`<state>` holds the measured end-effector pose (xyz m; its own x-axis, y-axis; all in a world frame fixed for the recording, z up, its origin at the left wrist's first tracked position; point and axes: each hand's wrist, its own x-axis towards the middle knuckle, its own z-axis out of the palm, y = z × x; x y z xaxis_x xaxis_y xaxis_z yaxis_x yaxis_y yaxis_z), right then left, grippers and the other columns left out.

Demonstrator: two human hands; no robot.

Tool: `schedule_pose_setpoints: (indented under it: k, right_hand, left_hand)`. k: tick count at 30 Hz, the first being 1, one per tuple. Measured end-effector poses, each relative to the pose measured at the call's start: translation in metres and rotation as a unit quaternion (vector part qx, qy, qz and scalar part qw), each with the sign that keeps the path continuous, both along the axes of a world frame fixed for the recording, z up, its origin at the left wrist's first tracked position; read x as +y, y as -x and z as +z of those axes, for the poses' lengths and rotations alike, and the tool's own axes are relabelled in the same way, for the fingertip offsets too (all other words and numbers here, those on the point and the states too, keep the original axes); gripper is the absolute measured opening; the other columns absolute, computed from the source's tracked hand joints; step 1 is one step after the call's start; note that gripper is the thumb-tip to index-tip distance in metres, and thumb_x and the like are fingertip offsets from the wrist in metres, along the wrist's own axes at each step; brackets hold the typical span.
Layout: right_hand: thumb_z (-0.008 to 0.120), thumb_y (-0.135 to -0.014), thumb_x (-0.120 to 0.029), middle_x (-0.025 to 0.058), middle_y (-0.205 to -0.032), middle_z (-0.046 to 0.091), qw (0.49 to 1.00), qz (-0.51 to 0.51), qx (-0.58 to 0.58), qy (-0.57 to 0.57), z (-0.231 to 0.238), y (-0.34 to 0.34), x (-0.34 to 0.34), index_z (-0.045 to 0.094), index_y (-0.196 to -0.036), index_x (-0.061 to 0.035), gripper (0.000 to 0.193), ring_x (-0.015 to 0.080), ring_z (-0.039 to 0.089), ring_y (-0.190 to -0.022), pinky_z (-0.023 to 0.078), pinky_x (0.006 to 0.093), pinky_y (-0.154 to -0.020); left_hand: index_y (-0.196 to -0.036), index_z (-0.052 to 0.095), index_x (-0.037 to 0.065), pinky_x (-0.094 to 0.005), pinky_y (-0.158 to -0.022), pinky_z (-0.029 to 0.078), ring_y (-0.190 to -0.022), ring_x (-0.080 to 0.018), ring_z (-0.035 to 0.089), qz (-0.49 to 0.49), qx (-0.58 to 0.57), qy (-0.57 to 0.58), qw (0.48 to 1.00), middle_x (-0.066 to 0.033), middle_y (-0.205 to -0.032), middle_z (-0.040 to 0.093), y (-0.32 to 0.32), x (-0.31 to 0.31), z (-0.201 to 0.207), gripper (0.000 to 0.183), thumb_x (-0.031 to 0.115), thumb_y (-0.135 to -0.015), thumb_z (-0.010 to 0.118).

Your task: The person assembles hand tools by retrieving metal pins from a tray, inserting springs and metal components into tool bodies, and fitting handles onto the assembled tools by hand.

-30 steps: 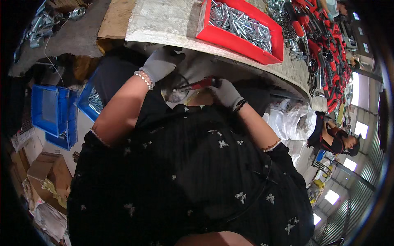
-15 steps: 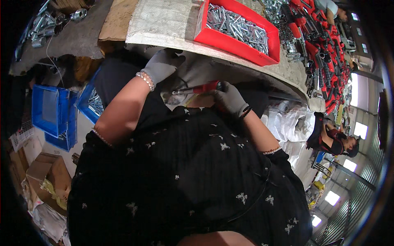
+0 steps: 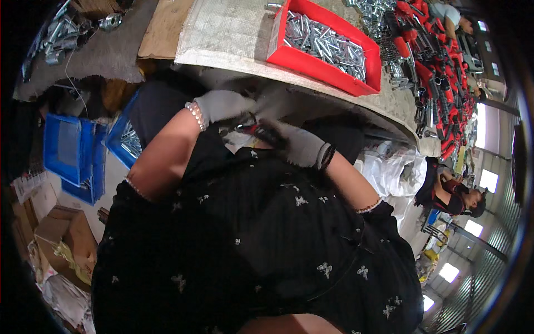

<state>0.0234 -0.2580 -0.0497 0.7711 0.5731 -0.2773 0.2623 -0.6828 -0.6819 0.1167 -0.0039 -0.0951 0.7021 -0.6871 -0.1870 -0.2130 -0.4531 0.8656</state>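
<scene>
Over my lap, my right hand (image 3: 297,143), in a grey glove, grips a hand tool (image 3: 268,135) with a black and red handle. Its exact kind is blurred. My left hand (image 3: 225,106), gloved too, is just left of the tool's front end, its fingers pointing toward it. Motion smears those fingertips, so whether they touch the tool or pinch some small part cannot be made out. On the bench above my hands stands a red tray (image 3: 325,47) full of short metal pins (image 3: 317,36).
Many red-and-black handled tools (image 3: 439,83) are heaped on the bench at right. Metal fittings (image 3: 61,33) lie at far left. Blue crates (image 3: 67,147) and a cardboard box (image 3: 64,239) stand at left. White sacks (image 3: 392,167) sit at right; a person (image 3: 453,189) is beyond.
My left hand has come down and right, toward the tool. My right hand has shifted left and slightly down with the tool, and its handle has turned. The hands are now closer together.
</scene>
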Motion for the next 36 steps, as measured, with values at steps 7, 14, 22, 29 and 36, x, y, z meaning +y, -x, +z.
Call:
schedule_pose_setpoints:
  k: [7, 14, 22, 29, 36]
  right_hand:
    - [0.067, -0.082, -0.026, 0.019, -0.116, 0.068, 0.931, 0.162, 0.089, 0.314, -0.085, -0.014, 0.013, 0.068, -0.118, -0.0093, 0.04, 0.0323, 0.066, -0.105, 0.052, 0.042, -0.09]
    - [0.065, -0.08, -0.021, 0.0165, -0.111, 0.071, 0.956, 0.029, 0.123, 0.266, -0.011, -0.009, 0.064, 0.074, -0.108, -0.0079, 0.031, 0.0327, 0.069, -0.103, 0.054, 0.0429, -0.086]
    - [0.057, -0.086, -0.025, 0.0193, -0.109, 0.071, 0.965, -0.063, 0.108, 0.23, -0.025, 0.009, 0.048, 0.073, -0.106, -0.005, 0.033, 0.0341, 0.07, -0.1, 0.054, 0.0442, -0.086]
    - [0.063, -0.084, -0.028, 0.0212, -0.103, 0.071, 0.958, -0.112, 0.1, 0.246, -0.029, 0.015, 0.065, 0.069, -0.109, -0.0018, 0.036, 0.0357, 0.07, -0.097, 0.055, 0.045, -0.083]
    - [0.071, -0.079, -0.038, 0.0203, -0.086, 0.068, 0.985, -0.149, 0.051, 0.066, 0.146, 0.038, -0.053, 0.068, -0.096, -0.0046, 0.037, 0.0367, 0.067, -0.082, 0.051, 0.0458, -0.074]
  left_hand:
    - [-0.123, 0.065, 0.006, -0.0426, -0.09, 0.055, -0.108, -0.0325, 0.067, -0.143, -0.035, -0.341, 0.928, -0.0159, -0.12, 0.069, 0.067, -0.083, 0.0, 0.054, 0.033, -0.077, 0.074]
    - [-0.099, 0.075, 0.004, -0.0456, -0.085, 0.053, -0.098, -0.038, 0.068, -0.303, -0.057, -0.358, 0.881, -0.0217, -0.106, 0.071, 0.058, -0.064, 0.002, 0.03, 0.025, -0.084, 0.062]
    - [-0.101, 0.075, 0.007, -0.0465, -0.09, 0.052, -0.102, -0.0373, 0.067, -0.238, -0.063, -0.277, 0.929, -0.0213, -0.106, 0.07, 0.055, -0.079, -0.051, 0.034, 0.033, -0.089, 0.056]
    - [-0.097, 0.074, 0.005, -0.044, -0.083, 0.055, -0.094, -0.038, 0.07, -0.141, -0.077, -0.239, 0.958, -0.0223, -0.101, 0.071, 0.071, -0.066, -0.037, 0.025, 0.021, -0.081, 0.064]
    - [-0.122, 0.061, 0.001, -0.0385, -0.079, 0.055, -0.095, -0.0295, 0.069, -0.19, -0.017, -0.052, 0.98, -0.0202, -0.106, 0.069, 0.023, -0.021, 0.02, 0.052, 0.02, -0.076, 0.076]
